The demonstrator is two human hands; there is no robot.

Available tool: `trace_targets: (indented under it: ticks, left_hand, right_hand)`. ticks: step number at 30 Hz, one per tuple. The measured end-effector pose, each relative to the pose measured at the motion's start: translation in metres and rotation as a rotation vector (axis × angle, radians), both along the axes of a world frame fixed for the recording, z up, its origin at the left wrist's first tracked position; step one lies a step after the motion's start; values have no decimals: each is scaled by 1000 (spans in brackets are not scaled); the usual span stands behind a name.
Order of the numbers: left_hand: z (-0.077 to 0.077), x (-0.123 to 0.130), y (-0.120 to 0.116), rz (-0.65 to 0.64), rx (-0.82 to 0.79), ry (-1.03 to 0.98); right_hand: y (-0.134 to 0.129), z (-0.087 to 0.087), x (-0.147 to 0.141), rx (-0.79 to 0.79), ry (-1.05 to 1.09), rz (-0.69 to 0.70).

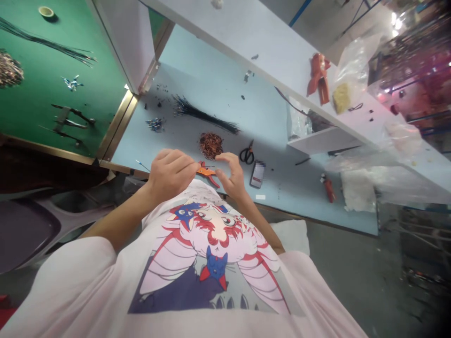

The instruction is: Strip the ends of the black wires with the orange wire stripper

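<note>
My left hand (172,173) is closed, its fingers curled round a thin wire (142,165) whose light-blue tip sticks out on the left. To its right, my right hand (231,177) has thumb and index finger apart, with nothing visible between them. Orange-and-red pliers (207,172) lie between the hands, partly behind the left fingertips. A short dark line, perhaps wire, shows above them. Just beyond is a pile of copper-coloured pieces (211,144). Behind it lies a bundle of dark wires (207,116).
Black scissors (247,154) and a phone (258,174) lie right of my hands on the blue table (289,188). Small blue-tipped pieces (155,124) are at the left. A red-handled tool (329,188) lies farther right. A white shelf (268,51) spans the back.
</note>
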State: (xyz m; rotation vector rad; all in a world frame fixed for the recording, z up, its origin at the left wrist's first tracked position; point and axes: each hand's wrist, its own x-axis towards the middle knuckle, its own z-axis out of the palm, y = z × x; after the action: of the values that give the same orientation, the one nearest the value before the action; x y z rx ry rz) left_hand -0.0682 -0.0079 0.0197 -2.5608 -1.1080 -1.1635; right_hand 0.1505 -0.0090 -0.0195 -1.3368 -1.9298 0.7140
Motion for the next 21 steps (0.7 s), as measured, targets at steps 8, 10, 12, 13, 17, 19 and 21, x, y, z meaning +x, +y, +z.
trace_targets:
  ticks: [8, 10, 12, 13, 17, 19, 21]
  left_hand:
    - [-2, 3, 0, -24, -3, 20]
    - [-3, 3, 0, -23, -19, 30]
    - [-4, 2, 0, -34, -54, 43]
    - [-5, 1, 0, -39, -76, 41]
    - [-8, -12, 3, 35, -222, -112]
    - [-7, -21, 4, 76, -357, -269]
    - [-7, -28, 6, 66, -515, -411]
  right_hand:
    - [-6, 38, -11, 149, 19, 48]
    - [-6, 37, -15, 159, 29, 69]
    - [-6, 37, -18, 147, 49, 80]
    - [-6, 38, -18, 139, 89, 55]
    - [0, 43, 2, 145, 400, -271]
    - [8, 39, 18, 83, 393, -410]
    - [21, 24, 30, -69, 238, -418]
